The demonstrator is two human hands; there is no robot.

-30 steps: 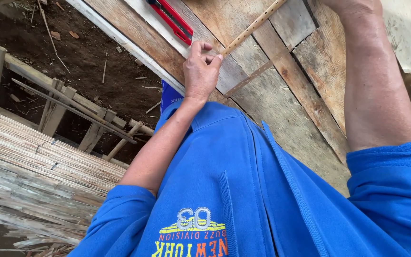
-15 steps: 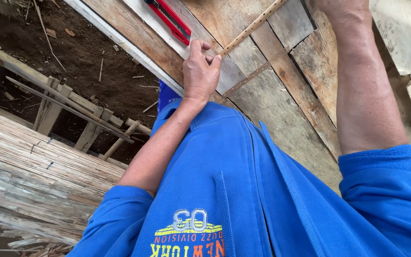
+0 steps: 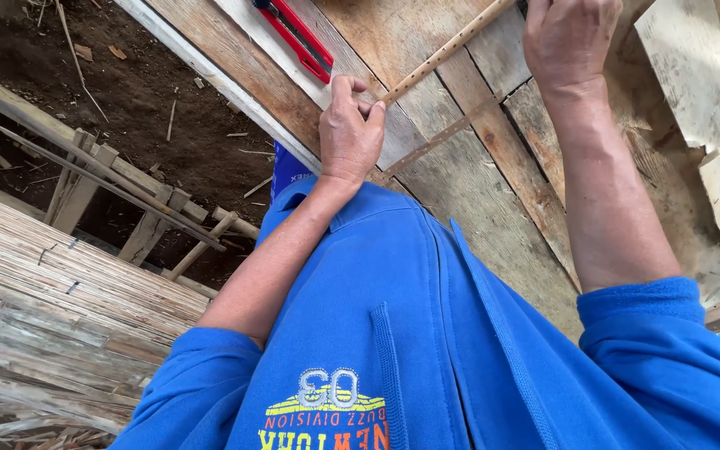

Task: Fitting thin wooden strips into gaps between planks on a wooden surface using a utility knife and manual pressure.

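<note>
A thin, pale wooden strip runs diagonally over the plank workbench. My left hand pinches its near end between thumb and fingers. Higher up, my right hand is closed around the same strip at the top edge of the view; what else it grips is hidden. A red and black utility knife lies on the planks just left of the strip, beyond my left hand. My blue hooded sweatshirt fills the lower part of the view.
A white-edged board borders the bench on the left, with bare soil beyond it. Bundles of split bamboo slats lie at lower left on wooden supports. Weathered boards lean at the right.
The view has shifted so that my right hand now shows at the top. Both hands keep their hold on the strip; my left hand stays at its near end.
</note>
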